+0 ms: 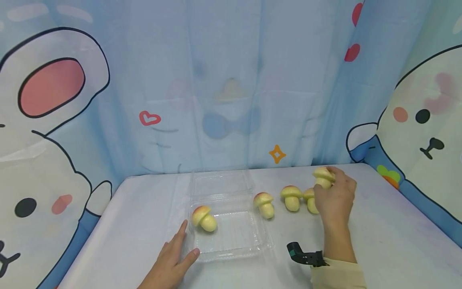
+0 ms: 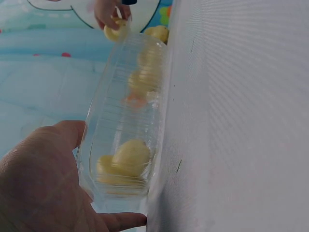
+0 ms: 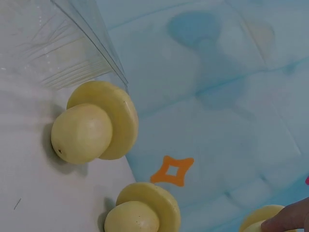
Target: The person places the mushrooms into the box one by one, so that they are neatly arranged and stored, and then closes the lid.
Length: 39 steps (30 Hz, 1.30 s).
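Note:
A clear plastic container point(image 1: 231, 235) lies with its lid folded back, and one toy mushroom point(image 1: 204, 218) with a yellow-and-red cap rests inside at the left. My left hand point(image 1: 172, 259) is at the container's left side, fingers straight and thumb spread along the near corner. At the table's far right, my right hand point(image 1: 335, 196) pinches a toy mushroom point(image 1: 323, 178) between thumb and fingers, above the tabletop. Three more mushrooms stand between container and right hand: one nearest the box point(image 1: 265, 205), a middle mushroom point(image 1: 291, 198), and a third mushroom point(image 1: 310, 200) partly hidden by the hand.
The transparent lid point(image 1: 221, 184) reaches toward the back edge of the white-covered table point(image 1: 151, 208). A blue cartoon curtain point(image 1: 223, 80) hangs behind and around it. A black wrist camera point(image 1: 306, 257) sticks out from the right wrist.

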Motion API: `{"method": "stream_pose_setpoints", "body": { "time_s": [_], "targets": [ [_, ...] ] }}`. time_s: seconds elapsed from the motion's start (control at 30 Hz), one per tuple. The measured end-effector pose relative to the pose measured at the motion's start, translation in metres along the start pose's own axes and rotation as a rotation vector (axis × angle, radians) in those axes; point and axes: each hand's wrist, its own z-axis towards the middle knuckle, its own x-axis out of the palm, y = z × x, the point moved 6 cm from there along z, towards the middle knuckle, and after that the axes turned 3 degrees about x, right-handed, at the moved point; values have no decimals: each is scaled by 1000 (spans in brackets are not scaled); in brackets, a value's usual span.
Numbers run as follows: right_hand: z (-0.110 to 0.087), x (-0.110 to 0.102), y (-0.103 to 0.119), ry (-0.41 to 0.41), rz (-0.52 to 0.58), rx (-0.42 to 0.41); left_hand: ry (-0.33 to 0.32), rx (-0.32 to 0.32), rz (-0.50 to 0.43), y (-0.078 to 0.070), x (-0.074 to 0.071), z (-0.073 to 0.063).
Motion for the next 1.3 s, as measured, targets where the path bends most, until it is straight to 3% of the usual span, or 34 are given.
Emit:
{"method": "stream_pose_setpoints", "body": {
  "time_s": [0.43, 1.3],
  "targets": [
    [-11, 4, 17, 32, 8, -32, -2, -1, 6, 0, 0, 0],
    [-41, 24, 50, 73, 44, -257, 10, -6, -4, 0, 0, 0]
  ]
}}
